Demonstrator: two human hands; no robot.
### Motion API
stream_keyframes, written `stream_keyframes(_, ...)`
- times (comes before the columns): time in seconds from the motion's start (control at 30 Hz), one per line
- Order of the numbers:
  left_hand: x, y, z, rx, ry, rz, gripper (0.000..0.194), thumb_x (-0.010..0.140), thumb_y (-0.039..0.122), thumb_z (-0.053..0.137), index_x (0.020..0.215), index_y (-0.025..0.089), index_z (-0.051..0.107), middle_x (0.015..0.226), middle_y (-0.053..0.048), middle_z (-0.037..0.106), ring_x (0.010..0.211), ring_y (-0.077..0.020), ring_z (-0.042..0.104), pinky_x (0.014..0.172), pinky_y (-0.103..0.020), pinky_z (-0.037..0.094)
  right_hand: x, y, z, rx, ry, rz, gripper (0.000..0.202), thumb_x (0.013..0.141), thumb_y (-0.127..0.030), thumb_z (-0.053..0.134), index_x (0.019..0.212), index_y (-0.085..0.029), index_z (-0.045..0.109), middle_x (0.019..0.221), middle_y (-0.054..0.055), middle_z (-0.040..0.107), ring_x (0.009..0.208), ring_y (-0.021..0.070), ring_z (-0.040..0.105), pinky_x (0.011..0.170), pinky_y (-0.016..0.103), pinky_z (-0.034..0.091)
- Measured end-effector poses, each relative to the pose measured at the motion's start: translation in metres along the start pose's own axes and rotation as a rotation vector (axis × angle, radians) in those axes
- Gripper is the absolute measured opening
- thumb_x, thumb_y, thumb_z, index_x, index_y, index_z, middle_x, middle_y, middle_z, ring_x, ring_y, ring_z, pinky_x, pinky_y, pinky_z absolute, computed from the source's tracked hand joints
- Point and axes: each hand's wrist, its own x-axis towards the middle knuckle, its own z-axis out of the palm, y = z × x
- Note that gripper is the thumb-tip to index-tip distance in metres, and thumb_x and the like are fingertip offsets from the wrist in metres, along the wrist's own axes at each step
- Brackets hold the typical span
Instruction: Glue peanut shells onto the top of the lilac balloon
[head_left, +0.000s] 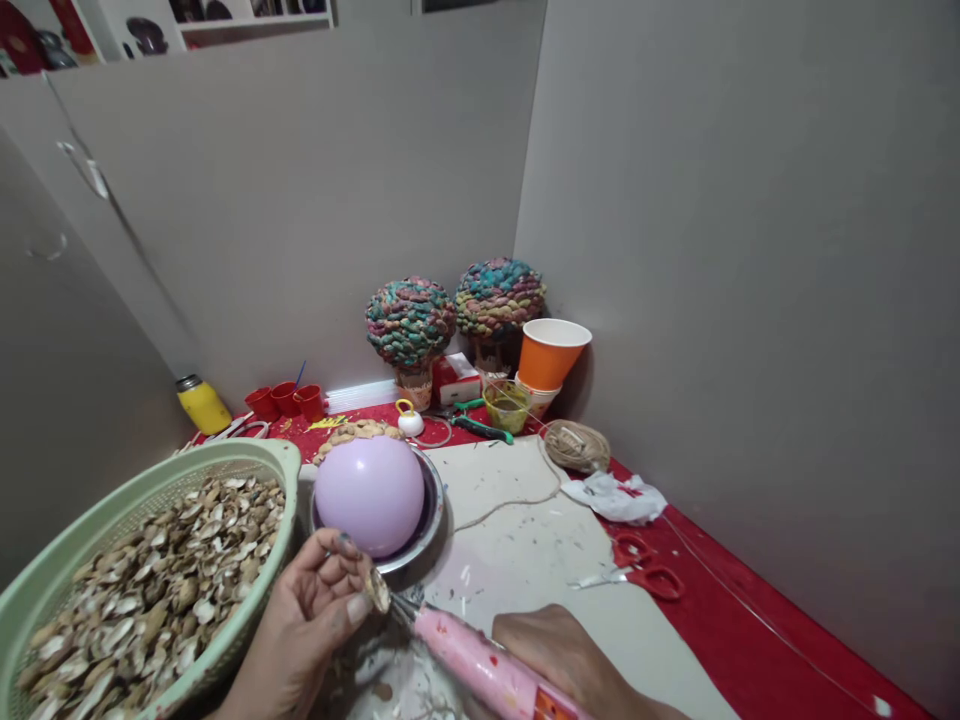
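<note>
My left hand (311, 610) pinches half a peanut shell (377, 591), its hollow side turned toward the right. In my right hand (562, 650) is a pink hot glue gun (472, 650), whose metal nozzle points at the shell and seems to touch it. Just beyond my hands a lilac balloon (369, 495) rests in a metal bowl (436, 510). Peanut shells (360, 432) show along the balloon's far side. Beside my left arm stands a green plastic basket (281, 470) holding many loose peanut shells (165, 560).
Two colourful shell-covered balls (411, 322) stand on cups at the back, near an orange cup (553, 355). Pliers (484, 430), twine (576, 446), crumpled tissue (615, 497) and red-handled scissors (651, 578) lie to the right. Small red cups (309, 402) and a yellow jar (204, 404) are back left.
</note>
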Motion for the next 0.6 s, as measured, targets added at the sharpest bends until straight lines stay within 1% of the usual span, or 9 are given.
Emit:
stream_keyframes(0.07, -0.001, 0.001, 0.000, 0.003, -0.004, -0.005, 0.033, 0.074, 0.020, 0.083, 0.096, 0.023, 0.059, 0.086, 0.001, 0.066, 0.076, -0.0115, 0.058, 0.073, -0.023, 0.047, 0.003, -0.003, -0.003, -0.006, -0.025, 0.017, 0.043, 0.102, -0.043, 0.029, 0.064, -0.022, 0.026, 0.057, -0.006, 0.027, 0.045, 0.0081, 0.025, 0.041, 0.020, 0.024)
stream_keyframes(0.17, -0.001, 0.001, 0.000, 0.022, -0.013, -0.005, 0.031, 0.075, 0.021, 0.082, 0.095, 0.023, 0.058, 0.086, 0.000, 0.066, 0.077, -0.0121, 0.059, 0.074, -0.024, 0.047, 0.005, -0.004, -0.004, -0.084, 0.033, -0.067, 0.047, 0.103, -0.043, 0.025, 0.061, -0.021, 0.026, 0.057, -0.006, 0.021, 0.043, 0.0079, 0.020, 0.039, 0.021, 0.020)
stream_keyframes(0.23, 0.000, 0.001, 0.000, 0.029, -0.014, 0.001, 0.032, 0.074, 0.022, 0.083, 0.094, 0.022, 0.058, 0.086, 0.000, 0.066, 0.077, -0.0125, 0.059, 0.073, -0.024, 0.047, 0.005, -0.002, -0.002, -0.111, 0.044, -0.072, 0.046, 0.101, -0.039, 0.034, 0.059, -0.020, 0.025, 0.056, -0.007, 0.018, 0.042, 0.0076, 0.018, 0.038, 0.021, 0.018)
stream_keyframes(0.3, 0.000, 0.001, -0.001, 0.038, -0.010, 0.004, 0.033, 0.073, 0.022, 0.083, 0.094, 0.022, 0.058, 0.085, 0.000, 0.067, 0.077, -0.0125, 0.059, 0.073, -0.024, 0.047, 0.001, 0.000, 0.000, -0.098, 0.011, -0.038, 0.043, 0.095, -0.032, 0.046, 0.059, -0.021, 0.027, 0.056, -0.007, 0.020, 0.042, 0.0071, 0.020, 0.039, 0.021, 0.020)
stream_keyframes(0.37, 0.001, 0.000, -0.001, 0.047, -0.004, 0.007, 0.033, 0.073, 0.023, 0.083, 0.094, 0.022, 0.058, 0.085, 0.000, 0.067, 0.077, -0.0121, 0.058, 0.074, -0.023, 0.047, -0.003, 0.004, 0.003, -0.068, -0.009, -0.023, 0.040, 0.091, -0.029, 0.052, 0.060, -0.021, 0.029, 0.055, -0.007, 0.025, 0.042, 0.0068, 0.024, 0.041, 0.020, 0.024)
stream_keyframes(0.47, 0.001, -0.001, -0.001, 0.053, 0.001, 0.006, 0.034, 0.073, 0.024, 0.083, 0.095, 0.022, 0.058, 0.085, 0.001, 0.067, 0.078, -0.0116, 0.058, 0.075, -0.023, 0.047, -0.011, 0.011, 0.009, -0.033, -0.034, -0.029, 0.042, 0.092, -0.033, 0.054, 0.059, -0.021, 0.031, 0.055, -0.007, 0.028, 0.043, 0.0068, 0.027, 0.043, 0.021, 0.025)
stream_keyframes(0.6, 0.001, -0.002, -0.003, 0.045, -0.004, 0.001, 0.034, 0.074, 0.023, 0.082, 0.096, 0.023, 0.057, 0.088, 0.001, 0.067, 0.080, -0.0119, 0.058, 0.076, -0.023, 0.047, -0.017, 0.021, 0.018, -0.075, -0.017, -0.069, 0.048, 0.094, -0.041, 0.053, 0.056, -0.021, 0.031, 0.054, -0.007, 0.029, 0.044, 0.0076, 0.025, 0.042, 0.023, 0.021)
